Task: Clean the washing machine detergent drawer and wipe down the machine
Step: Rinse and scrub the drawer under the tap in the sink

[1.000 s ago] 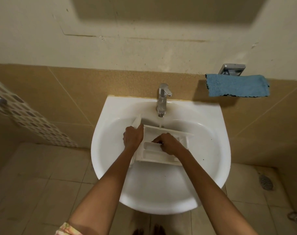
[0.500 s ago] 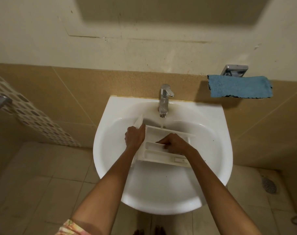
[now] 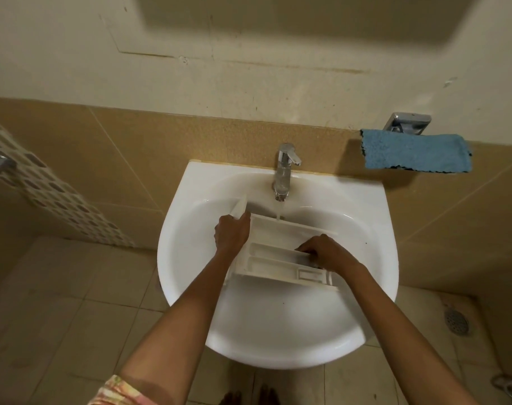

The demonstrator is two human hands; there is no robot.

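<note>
- The white detergent drawer [image 3: 278, 252] lies tilted in the basin of the white sink [image 3: 377, 206], with its far edge under the chrome faucet [image 3: 284, 171].
- A thin stream of water [image 3: 278, 211] falls from the faucet onto that far edge.
- The left hand [image 3: 232, 233] is clenched around the drawer's left end.
- The right hand [image 3: 327, 252] has its fingers bent down into a right-side compartment; whether they pinch anything cannot be told.
- A blue cloth [image 3: 415, 153] hangs from a chrome wall holder [image 3: 409, 122], right of the faucet.

text: none readable | detergent drawer [image 3: 278, 252]: small panel (too blurred to read)
</note>
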